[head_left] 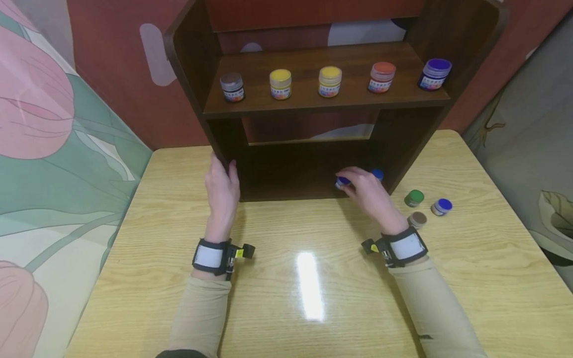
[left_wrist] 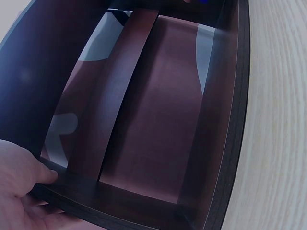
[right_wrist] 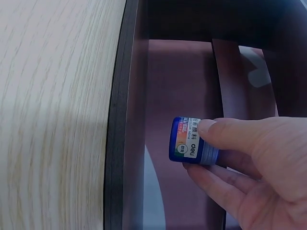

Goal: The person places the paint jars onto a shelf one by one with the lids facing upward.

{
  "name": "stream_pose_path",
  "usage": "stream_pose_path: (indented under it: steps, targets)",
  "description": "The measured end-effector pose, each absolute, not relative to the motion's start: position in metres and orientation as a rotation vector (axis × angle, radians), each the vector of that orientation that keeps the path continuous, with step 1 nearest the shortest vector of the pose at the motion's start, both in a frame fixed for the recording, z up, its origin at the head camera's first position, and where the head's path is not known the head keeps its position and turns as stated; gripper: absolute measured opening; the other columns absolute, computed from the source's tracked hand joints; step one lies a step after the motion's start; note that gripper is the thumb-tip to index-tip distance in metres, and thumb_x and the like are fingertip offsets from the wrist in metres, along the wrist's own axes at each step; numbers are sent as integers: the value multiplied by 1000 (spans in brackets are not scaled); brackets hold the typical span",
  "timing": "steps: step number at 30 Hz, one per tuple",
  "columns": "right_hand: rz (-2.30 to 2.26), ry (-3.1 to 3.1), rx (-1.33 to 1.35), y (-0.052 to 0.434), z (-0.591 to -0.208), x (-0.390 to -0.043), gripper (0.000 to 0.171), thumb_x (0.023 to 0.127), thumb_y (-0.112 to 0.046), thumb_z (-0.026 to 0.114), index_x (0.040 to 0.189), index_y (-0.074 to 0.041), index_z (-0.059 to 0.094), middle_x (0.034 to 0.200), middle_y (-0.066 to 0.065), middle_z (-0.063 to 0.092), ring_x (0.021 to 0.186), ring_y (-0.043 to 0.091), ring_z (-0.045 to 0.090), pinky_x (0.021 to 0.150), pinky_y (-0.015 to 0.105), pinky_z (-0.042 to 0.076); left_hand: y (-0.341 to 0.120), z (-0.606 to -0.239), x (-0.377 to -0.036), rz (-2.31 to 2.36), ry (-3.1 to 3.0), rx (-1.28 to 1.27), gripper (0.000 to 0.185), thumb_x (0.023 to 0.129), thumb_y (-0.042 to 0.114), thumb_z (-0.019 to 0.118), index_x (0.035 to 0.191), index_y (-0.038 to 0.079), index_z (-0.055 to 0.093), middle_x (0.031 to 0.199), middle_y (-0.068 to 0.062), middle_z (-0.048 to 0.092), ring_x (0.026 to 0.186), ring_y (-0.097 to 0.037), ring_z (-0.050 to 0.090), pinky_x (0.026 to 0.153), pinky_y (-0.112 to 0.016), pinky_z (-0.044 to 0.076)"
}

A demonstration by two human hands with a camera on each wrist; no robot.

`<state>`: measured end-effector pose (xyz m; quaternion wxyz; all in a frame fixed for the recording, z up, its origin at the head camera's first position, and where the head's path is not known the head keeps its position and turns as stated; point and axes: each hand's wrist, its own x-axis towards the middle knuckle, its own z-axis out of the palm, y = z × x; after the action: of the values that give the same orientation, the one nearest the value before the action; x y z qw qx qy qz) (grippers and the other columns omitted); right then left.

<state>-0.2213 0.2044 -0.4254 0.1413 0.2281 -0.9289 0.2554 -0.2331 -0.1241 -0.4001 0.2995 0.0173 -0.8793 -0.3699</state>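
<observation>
A dark brown wooden shelf (head_left: 286, 107) stands on the table. My left hand (head_left: 222, 189) grips the edge of its left side panel, thumb on the inner face, as the left wrist view also shows. At the lower compartment, my right hand (head_left: 369, 193) pinches a small blue paint jar (right_wrist: 186, 139) between thumb and fingers. In the right wrist view the jar's label shows and the lower board is beside it; whether its base touches the board I cannot tell. Behind that hand, a second blue-lidded jar (head_left: 377, 174) is on the lower board near the right panel, partly hidden.
On the upper board stand a brown jar (head_left: 232, 88), two yellow jars (head_left: 280, 84), a red jar (head_left: 381, 77) and a purple-blue jar (head_left: 434, 74). Right of the shelf, green (head_left: 414, 198), blue (head_left: 441, 207) and brown-lidded (head_left: 418, 219) jars lie on the table (head_left: 268, 308).
</observation>
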Motion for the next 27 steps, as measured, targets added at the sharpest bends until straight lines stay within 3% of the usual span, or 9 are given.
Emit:
stream_pose_path:
  steps: [27]
  targets:
    - [793,-2692,572,213,-428,-234,28,88,2,70,116,4,68,123,25,66,110,41,66,96,51,55,-124,-400,-233,-1000,-2328,57,40,101,15,56,136,-4,49,123,-27,66,113,-45,65,94,-55,55]
